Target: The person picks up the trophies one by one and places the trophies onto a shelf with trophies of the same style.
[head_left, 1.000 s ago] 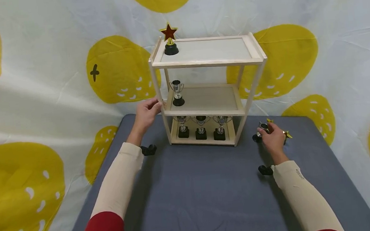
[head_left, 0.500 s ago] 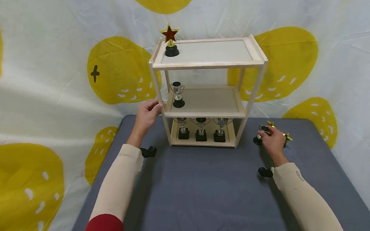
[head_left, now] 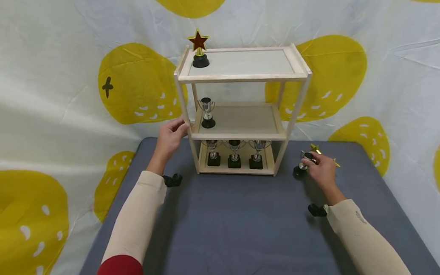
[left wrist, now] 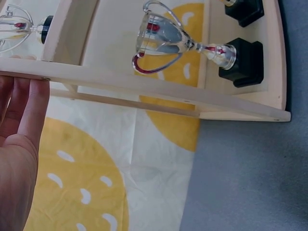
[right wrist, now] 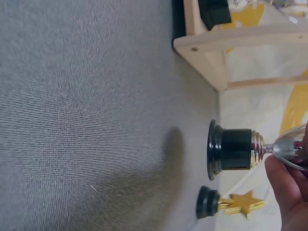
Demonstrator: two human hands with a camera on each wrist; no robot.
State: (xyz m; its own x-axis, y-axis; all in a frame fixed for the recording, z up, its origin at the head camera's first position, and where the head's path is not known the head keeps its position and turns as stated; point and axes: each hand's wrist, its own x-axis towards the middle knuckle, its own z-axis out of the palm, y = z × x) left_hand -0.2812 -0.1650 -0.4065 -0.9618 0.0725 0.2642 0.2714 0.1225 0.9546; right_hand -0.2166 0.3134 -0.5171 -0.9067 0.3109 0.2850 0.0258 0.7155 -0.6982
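My right hand (head_left: 322, 173) pinches a small silver trophy cup (right wrist: 236, 149) by its bowl. The cup's round black base appears raised off the table, its shadow lying apart from it in the right wrist view. On the other side, my left hand (head_left: 169, 139) grips the left post of a pale wooden shelf (head_left: 239, 79) at middle-tier height, fingertips partly hidden behind the wood. A similar trophy cup (head_left: 207, 112) stands at the left of the middle tier. Three cups, including a left one (head_left: 213, 155), stand along the bottom tier. A red-and-gold star trophy (head_left: 199, 47) stands at the top left.
Gold star trophies (head_left: 315, 148) sit behind my right hand, partly hidden; one star trophy (right wrist: 244, 203) shows upright beyond the held cup. A grey cloth covers the table (head_left: 234, 230). A white curtain (head_left: 68, 105) with yellow fruit shapes hangs behind the shelf.
My right hand has drawn the trophy cup slightly left and towards me, away from the star trophies. The left hand stays on the shelf post. The head view has shifted a little.
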